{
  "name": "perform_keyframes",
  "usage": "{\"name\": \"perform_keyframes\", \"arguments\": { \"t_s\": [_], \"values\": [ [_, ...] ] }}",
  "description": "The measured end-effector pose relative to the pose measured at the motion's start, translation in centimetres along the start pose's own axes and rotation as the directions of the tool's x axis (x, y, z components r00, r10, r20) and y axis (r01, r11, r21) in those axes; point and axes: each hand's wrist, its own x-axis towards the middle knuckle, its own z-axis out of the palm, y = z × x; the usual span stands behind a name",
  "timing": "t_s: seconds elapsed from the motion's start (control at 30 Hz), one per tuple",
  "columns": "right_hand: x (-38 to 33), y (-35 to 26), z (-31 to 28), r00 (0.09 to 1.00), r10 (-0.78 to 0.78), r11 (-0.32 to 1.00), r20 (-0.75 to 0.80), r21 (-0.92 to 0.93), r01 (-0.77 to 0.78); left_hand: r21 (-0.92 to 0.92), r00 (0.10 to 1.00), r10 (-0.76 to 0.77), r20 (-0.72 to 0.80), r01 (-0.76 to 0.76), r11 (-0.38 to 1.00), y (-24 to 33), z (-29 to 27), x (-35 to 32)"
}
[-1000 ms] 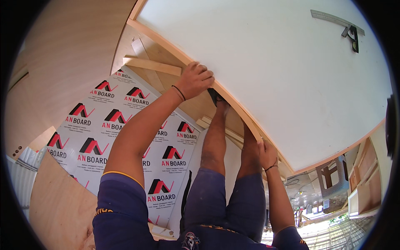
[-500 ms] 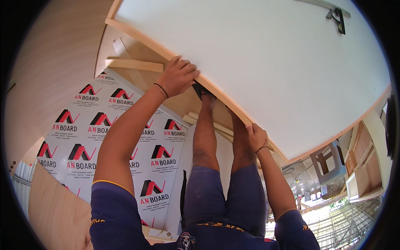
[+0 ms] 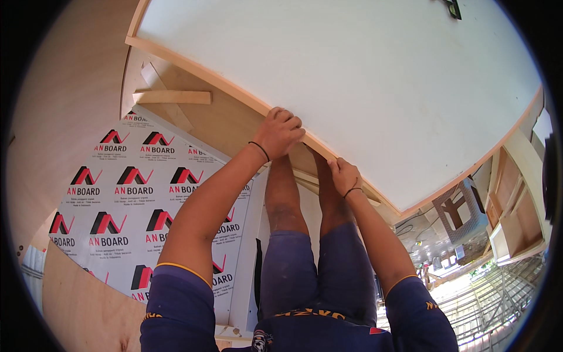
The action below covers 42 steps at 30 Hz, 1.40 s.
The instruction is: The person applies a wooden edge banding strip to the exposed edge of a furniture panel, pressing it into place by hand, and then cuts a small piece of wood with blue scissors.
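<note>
While the white panel (image 3: 352, 88) is steadied by its wooden edge, the left hand (image 3: 280, 132) is clenched over that edge, and the right hand (image 3: 345, 176) grasps it just beside, legs below both grips.

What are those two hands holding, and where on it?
Both hold the big white board by its wooden-trimmed edge: the left hand curls its fingers over the edge, and the right hand grips the same edge further along.
</note>
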Motion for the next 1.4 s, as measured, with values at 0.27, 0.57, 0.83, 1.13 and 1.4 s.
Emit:
{"name": "perform_keyframes", "arguments": {
  "t_s": [0.27, 0.57, 0.83, 1.13, 1.4],
  "values": [
    [-0.2, 0.2, 0.7, 0.997, 0.005, 0.999, -0.082, 0.049, -0.001, -0.013, 0.999, -0.008, 0.042, 0.009, 1.0, 1.3, 0.5, 0.6],
    [0.3, -0.7, -1.0, 0.985, 0.166, 0.986, 0.033, 0.018, -0.167, 0.004, 0.954, -0.22, 0.205, 0.224, 0.975, 2.8, 0.9, 2.6],
    [1.0, -0.4, -3.2, 0.933, 0.285, 0.952, 0.221, 0.05, -0.302, 0.11, 0.855, -0.442, 0.27, 0.428, 0.897, 4.2, 0.7, 4.2],
    [0.7, 0.6, -3.5, 0.924, 0.299, 0.912, 0.238, 0.215, -0.35, -0.117, 0.299, -0.952, 0.068, 0.95, 0.29, 2.4, -3.3, 23.3],
    [-0.2, 2.1, -3.5, 0.946, 0.255, 0.87, 0.202, 0.379, -0.316, 0.409, -0.032, -0.861, 0.508, 0.888, 0.209, 3.1, -3.6, 30.0]
  ]
}}
